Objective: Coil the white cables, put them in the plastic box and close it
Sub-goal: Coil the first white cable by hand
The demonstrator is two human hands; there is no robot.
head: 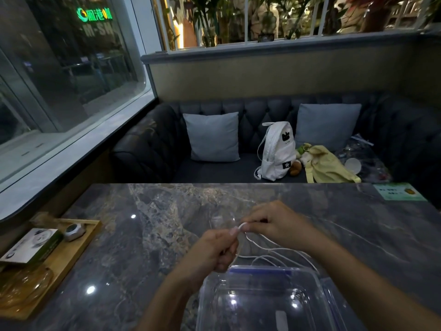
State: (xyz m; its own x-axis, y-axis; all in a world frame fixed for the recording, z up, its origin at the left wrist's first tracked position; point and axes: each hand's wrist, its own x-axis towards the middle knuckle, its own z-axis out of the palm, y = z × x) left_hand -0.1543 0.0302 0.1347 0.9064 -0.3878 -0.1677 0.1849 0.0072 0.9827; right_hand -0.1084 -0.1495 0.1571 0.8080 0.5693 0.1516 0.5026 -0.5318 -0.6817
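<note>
A thin white cable (267, 256) lies in loose loops on the dark marble table (143, 235), just beyond a clear plastic box (317, 283). The box stands open at the near edge, a blue seal along its far rim. My left hand (214, 249) is closed on the cable's plug end. My right hand (274, 223) pinches the same cable right beside it, and a short bend of cable shows between the two. Both hands hover above the table just past the box's far left corner. The box looks empty.
A wooden tray (71, 254) at the left holds a small box, a round metal item and an amber glass dish. A green card (401, 191) lies at the table's far right. Beyond the table is a dark sofa with cushions, a white backpack (276, 151) and a yellow bag.
</note>
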